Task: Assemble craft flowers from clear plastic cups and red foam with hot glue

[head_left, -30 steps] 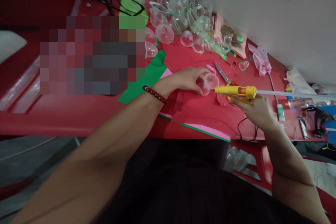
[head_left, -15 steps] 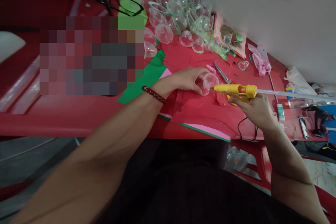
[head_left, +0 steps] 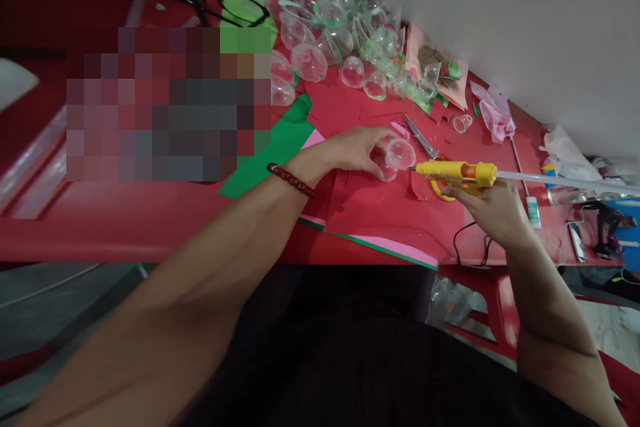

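Observation:
Between the thumb and fingers of my left hand (head_left: pixel 361 149) is a clear plastic cup (head_left: pixel 400 154), its round rim facing up toward me; a second clear round part shows just beneath it. My right hand (head_left: pixel 493 207) grips a yellow glue gun (head_left: pixel 453 172) by its handle. A long clear glue stick (head_left: pixel 560 181) sticks out of the gun's back end. The gun's nozzle points left, close beside the cup's rim; whether they touch I cannot tell. Scissors (head_left: pixel 421 138) with blades apart from the cup lie just behind.
Many clear plastic cups (head_left: pixel 330 20) are heaped against the wall. Red paper (head_left: pixel 370 207) and green paper (head_left: pixel 273 147) cover part of the red table. Eyeglasses (head_left: pixel 240 7) lie at the back left. A small white-green bottle (head_left: pixel 533 212) and a phone (head_left: pixel 577 242) are at right.
My right hand has drawn the glue gun slightly to the right, its nozzle moving a little off the cup. My left hand keeps its hold on the cup.

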### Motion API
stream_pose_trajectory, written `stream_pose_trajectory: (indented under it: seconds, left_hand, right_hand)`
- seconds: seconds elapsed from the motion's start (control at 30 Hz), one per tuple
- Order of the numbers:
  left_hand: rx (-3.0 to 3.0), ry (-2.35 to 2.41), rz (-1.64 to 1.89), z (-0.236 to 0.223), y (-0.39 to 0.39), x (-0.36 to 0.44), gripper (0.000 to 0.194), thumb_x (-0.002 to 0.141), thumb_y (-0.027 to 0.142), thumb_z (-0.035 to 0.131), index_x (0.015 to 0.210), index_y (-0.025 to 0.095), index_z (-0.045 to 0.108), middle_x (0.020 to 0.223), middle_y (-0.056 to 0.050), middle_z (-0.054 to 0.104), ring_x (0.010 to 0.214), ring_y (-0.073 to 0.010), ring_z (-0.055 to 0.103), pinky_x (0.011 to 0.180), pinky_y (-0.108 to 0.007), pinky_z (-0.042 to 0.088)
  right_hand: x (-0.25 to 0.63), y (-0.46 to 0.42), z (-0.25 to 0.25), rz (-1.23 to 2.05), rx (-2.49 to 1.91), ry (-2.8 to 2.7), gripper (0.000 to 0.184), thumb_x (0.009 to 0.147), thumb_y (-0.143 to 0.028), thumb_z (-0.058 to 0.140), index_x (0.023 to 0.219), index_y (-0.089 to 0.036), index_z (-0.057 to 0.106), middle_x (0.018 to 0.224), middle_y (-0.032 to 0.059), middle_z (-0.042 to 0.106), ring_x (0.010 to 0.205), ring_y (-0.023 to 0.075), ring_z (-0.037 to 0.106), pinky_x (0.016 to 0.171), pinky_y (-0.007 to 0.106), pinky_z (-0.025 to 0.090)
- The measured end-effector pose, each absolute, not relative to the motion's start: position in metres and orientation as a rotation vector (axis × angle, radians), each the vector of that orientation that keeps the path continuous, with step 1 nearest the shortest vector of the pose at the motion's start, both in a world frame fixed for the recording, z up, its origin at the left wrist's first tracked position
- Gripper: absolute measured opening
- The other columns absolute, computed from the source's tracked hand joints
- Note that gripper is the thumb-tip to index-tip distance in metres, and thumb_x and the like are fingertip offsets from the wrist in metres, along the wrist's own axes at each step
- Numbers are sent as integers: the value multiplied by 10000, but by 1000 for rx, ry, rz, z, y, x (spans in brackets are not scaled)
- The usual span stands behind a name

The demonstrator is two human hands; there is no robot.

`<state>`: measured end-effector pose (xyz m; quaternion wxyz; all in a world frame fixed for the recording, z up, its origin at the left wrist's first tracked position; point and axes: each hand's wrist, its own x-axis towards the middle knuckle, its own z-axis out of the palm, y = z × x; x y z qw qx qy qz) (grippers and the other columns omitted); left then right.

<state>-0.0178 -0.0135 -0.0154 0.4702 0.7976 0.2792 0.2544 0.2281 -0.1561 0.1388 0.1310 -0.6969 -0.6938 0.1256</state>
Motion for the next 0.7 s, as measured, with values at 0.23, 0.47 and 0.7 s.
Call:
stream_pose_trajectory:
  seconds: [0.23,0.47,0.7]
  left_hand:
    - [1975,751,579,-12,-15,-18,861,666,418,913,1449,262,591,1268,-62,751,1141,-276,698,981,-376,524]
    - [1968,724,601,-16,-13,-18,854,669,447,912,1442,269,597,1244,-55,757,1103,-265,701,957,-365,523]
    - [1949,722,633,-16,-15,-17,821,672,454,914,1412,265,612,1190,-49,777,1065,-250,710,920,-349,527]
  right_hand:
    - [233,-155,139,354,-1999,-2032,208,872,-444,810,933,-249,852,882,71,833,959,299,791,830,434,630]
    - [229,-158,137,340,-2021,-2047,243,878,-482,805,913,-245,847,873,78,826,956,302,789,846,446,625]
    - [217,-155,137,321,-1955,-2103,245,889,-492,790,931,-257,847,880,53,833,916,283,786,805,414,616]
